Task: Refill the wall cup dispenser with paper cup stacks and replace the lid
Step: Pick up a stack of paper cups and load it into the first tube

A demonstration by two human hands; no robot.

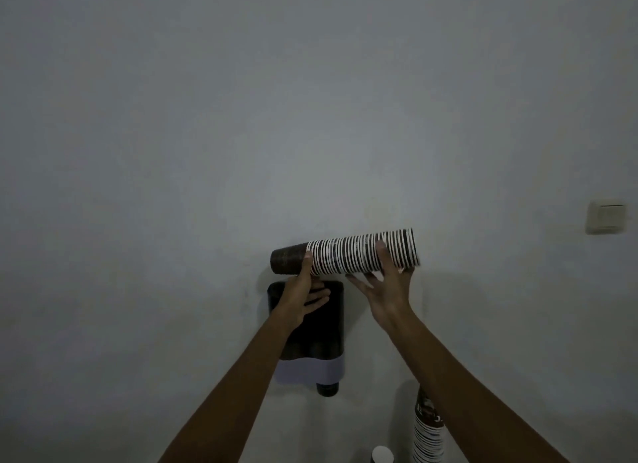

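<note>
A stack of brown paper cups with white rims (348, 255) lies almost horizontal in the air, just above the wall dispenser (331, 324). My left hand (303, 290) holds its narrow brown end with thumb and fingers. My right hand (386, 283) cups the wide end from below, thumb over the rims. The dispenser is dark and see-through with a pale lower band (310, 369), and one brown cup (327, 388) pokes out of its bottom. Its top is partly hidden by my left hand, and no lid is visible.
Another cup stack (428, 431) stands at the bottom right, partly behind my right forearm. A round white-topped object (382, 455) sits at the bottom edge. A light switch (606, 217) is on the wall at far right. The wall is bare grey.
</note>
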